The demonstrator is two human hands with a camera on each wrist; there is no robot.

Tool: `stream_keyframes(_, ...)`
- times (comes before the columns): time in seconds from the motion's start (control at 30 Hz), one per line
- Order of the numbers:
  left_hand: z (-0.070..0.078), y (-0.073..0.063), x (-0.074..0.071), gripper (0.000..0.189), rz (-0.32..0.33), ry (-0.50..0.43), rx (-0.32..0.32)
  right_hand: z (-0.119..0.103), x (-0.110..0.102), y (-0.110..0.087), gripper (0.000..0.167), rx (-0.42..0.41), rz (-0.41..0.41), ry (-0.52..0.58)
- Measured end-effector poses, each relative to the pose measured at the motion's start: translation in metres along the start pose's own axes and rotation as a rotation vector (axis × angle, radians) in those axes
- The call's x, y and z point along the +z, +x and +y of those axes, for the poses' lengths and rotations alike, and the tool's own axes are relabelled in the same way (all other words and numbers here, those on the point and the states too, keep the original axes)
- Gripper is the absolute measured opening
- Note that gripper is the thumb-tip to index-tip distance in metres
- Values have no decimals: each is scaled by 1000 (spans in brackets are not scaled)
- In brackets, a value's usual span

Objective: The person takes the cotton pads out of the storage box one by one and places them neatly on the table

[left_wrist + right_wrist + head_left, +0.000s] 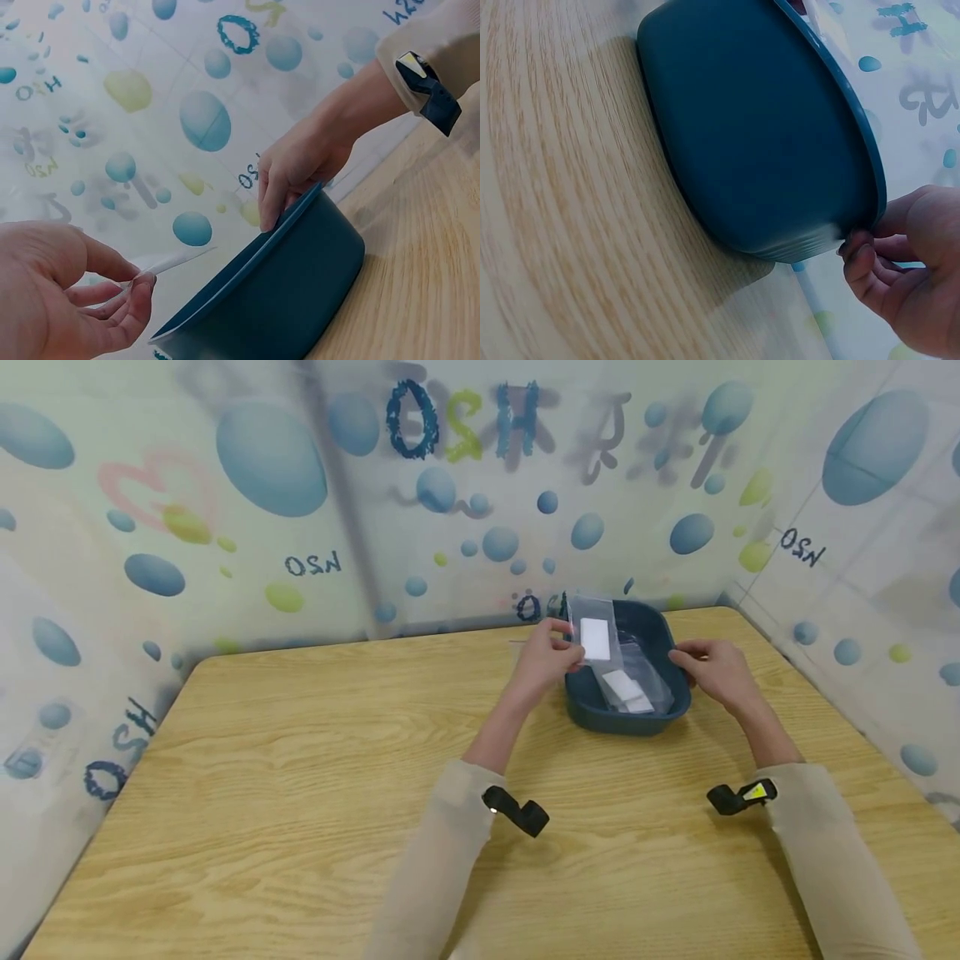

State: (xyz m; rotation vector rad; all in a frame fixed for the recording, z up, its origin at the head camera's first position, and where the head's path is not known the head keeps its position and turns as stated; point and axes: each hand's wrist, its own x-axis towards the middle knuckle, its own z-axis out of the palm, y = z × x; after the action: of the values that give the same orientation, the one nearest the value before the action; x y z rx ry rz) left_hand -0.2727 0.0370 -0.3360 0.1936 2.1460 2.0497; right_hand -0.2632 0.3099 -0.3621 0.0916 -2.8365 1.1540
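Note:
My left hand pinches a clear plastic zip bag with a white card-like rectangle in it, above the left rim of a dark blue plastic basin. Seen edge-on in the left wrist view, that bag sticks out from between thumb and fingers. On the basin's right side, my right hand grips the rim, thumb and fingers on either side of the wall. More clear bags with white pieces lie inside the basin; how many is unclear.
The basin stands on a wood-grain table, near its back right corner. A patterned wall with blue and green spots rises behind the table, and further walls close both sides. Black devices are strapped at both wrists.

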Motion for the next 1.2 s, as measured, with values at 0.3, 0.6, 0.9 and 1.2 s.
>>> stream_keyframes(0.3,-1,-1,-23,35,-6,-27,14,3,1,2,51,1,8,-17)
stream_keyframes(0.6,-4,3,-45,36,19,-8,6,4,1,2,50,-7,13,-21)
stream_keyframes(0.9,-5,4,-60,36,25,-13,-2,5,1,4,50,-9,17,-22)
stream_keyframes(1.2,-6,7,-77,41,56,-33,-34,4,1,4,50,-8,17,-14)
